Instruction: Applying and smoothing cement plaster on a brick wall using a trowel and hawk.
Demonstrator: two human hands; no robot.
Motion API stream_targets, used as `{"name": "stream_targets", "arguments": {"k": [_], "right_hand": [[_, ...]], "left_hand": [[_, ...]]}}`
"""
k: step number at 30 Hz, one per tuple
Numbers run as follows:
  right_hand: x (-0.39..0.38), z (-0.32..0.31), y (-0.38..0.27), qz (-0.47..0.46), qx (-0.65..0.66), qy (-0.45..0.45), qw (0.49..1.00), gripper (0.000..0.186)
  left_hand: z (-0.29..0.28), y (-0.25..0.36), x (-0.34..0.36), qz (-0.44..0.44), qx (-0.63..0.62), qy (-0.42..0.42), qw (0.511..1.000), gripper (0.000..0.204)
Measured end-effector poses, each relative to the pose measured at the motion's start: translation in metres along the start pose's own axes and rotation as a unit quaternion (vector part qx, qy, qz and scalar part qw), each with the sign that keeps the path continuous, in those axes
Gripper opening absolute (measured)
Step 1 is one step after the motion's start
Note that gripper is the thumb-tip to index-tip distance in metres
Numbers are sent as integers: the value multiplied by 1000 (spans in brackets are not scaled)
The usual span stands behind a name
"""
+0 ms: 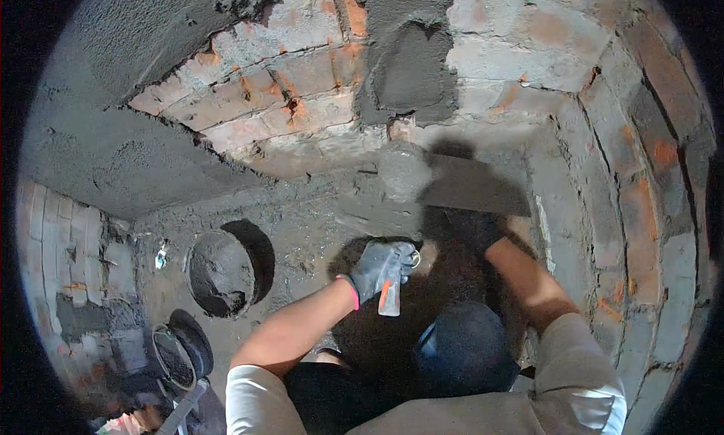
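My left hand (383, 268), in a grey work glove with a pink cuff, is closed around the handle of a trowel (389, 298). The handle, pale with an orange stripe, sticks out below my fist. Beyond the knuckles lies a flat, mortar-coloured shape, and I cannot tell whether it is the blade. My right hand (477, 230), dark and in shadow, is at the near edge of a flat grey board (479, 185); its fingers are hidden. At the board's left end is a rounded grey mortar lump (405, 171).
Ahead stands a brick wall (302, 81) with a wet mortar patch (411, 69). Grey render (136, 148) covers the left side. A round mortar tub (220, 273) and a smaller bucket (175, 357) stand left. Brickwork (641, 209) rises at right. A dark blue rounded shape (466, 348) sits close below.
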State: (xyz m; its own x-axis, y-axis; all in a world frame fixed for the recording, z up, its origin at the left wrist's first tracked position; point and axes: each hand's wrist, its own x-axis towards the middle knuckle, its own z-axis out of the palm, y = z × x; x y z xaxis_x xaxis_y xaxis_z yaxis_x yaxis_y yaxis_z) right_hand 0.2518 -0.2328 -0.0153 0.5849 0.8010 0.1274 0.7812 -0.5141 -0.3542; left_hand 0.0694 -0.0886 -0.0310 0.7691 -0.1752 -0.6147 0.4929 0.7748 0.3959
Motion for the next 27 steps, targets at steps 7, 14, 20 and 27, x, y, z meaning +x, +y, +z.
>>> {"name": "stream_targets", "arguments": {"k": [7,14,20,27], "right_hand": [[110,16,121,-118,-334,-98,930,50],[107,-27,60,-106,80,63,989,42],[110,-83,82,-83,23,-76,993,35],[105,-112,91,-222,-227,46,947,25]], "left_hand": [[-12,10,71,21,-84,-119,989,17],[-39,6,95,188,221,17,957,15],[-30,3,115,27,-135,-168,976,18],[-71,-18,137,159,64,-34,985,20]]}}
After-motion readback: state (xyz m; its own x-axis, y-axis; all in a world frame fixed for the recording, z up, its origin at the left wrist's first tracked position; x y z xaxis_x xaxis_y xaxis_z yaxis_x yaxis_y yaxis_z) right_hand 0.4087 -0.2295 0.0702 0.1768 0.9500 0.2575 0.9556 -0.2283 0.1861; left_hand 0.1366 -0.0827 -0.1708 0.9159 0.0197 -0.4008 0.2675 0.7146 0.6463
